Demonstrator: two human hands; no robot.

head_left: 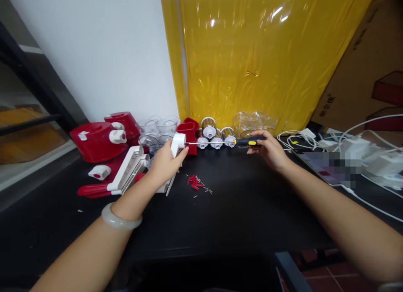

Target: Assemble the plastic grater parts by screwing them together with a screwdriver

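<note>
My left hand [165,162] is closed around a white plastic part [176,146], holding it upright on the black table [245,208]. My right hand [270,151] grips the black and yellow handle of a screwdriver [248,142]. Its metal shaft runs level to the left, and the tip meets the round top of the white part. A jade bangle [121,218] sits on my left wrist. Just right of my left hand lie small red clips and several loose screws [197,183].
Red housings [99,140], white frames [127,172] and clear cups [159,130] crowd the left back. Metal drum blades [215,136] and clear covers [255,122] line a yellow plastic sheet [252,53]. White cables and chargers [346,147] lie at right.
</note>
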